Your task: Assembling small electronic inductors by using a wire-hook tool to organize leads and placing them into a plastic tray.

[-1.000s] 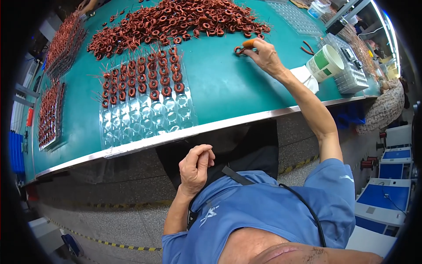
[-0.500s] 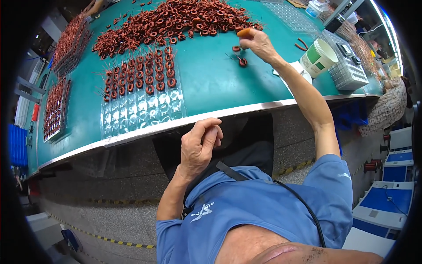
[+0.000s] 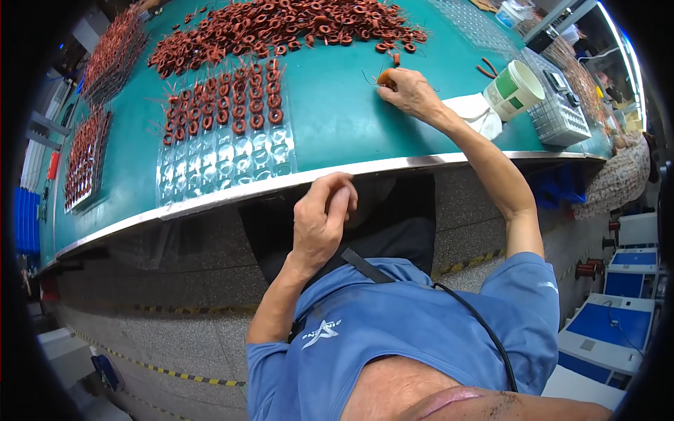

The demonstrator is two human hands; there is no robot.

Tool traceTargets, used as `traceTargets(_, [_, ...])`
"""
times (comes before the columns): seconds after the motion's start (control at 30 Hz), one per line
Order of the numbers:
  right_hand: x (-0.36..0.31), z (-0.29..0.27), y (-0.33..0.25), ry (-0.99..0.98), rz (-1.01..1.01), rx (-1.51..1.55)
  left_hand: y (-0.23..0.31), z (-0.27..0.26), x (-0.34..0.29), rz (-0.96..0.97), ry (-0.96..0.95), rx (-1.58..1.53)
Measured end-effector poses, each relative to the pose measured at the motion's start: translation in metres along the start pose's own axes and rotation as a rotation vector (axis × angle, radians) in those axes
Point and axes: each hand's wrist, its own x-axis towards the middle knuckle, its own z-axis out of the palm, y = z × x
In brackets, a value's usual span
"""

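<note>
The green tabletop [image 3: 337, 119] ends in a curved metal edge just above the left hand [image 3: 319, 221], which hangs off it with its fingers loosely curled on nothing. Bare green surface lies between the clear blister tray [image 3: 225, 151] and the right hand [image 3: 411, 91]. That hand's fingers pinch a small reddish-brown coil [image 3: 383, 77], wire-wound and ring-shaped, low over the tabletop below the coil heap [image 3: 281, 28].
</note>
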Motion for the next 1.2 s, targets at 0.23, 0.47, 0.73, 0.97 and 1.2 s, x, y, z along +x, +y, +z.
traceTargets(0.23, [-0.034, -0.012, -0.107, -0.136, 0.211, 1.329, -0.015, 0.019, 0.054, 0.286, 0.268, 0.571])
traceTargets(0.47, [-0.055, -0.029, -0.13, 0.208, 0.09, 0.642, -0.012, -0.008, 0.049, 0.103, 0.309, 0.055])
traceTargets(0.73, [-0.04, -0.028, -0.124, -0.065, 0.086, 0.992, 0.003, -0.015, 0.038, 0.007, 0.011, -0.278])
traceTargets(0.97, [-0.043, -0.033, -0.116, -0.091, 0.057, 1.056, 0.013, -0.01, 0.033, 0.05, 0.048, -0.142])
traceTargets(1.2, [-0.058, -0.051, -0.155, 0.52, -0.378, 0.165, 0.008, -0.008, 0.041, 0.267, 0.366, 0.383])
